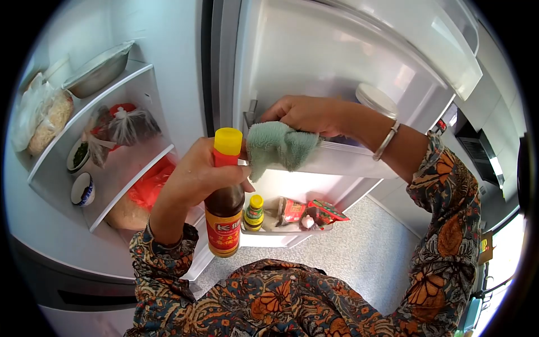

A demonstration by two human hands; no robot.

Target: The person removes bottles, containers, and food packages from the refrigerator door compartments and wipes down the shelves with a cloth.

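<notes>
My left hand (197,175) is wrapped round the neck of a dark sesame oil bottle (224,224) with a yellow cap and a red label. The bottle hangs upright in front of the open fridge door. My right hand (306,114) reaches into the middle door shelf (353,160), its fingers curled over a pale green cloth (283,147). The cloth drapes over the shelf's front edge, close to the bottle's cap. Some right fingertips are hidden behind the hand and the cloth.
On the lower door shelf stand a small yellow-capped bottle (254,213), red packets (293,210) and a garlic bulb (307,221). A white-lidded jar (377,100) sits by my right forearm. Left, fridge shelves hold a covered bowl (101,70), bagged food (133,126) and a small bowl (83,189).
</notes>
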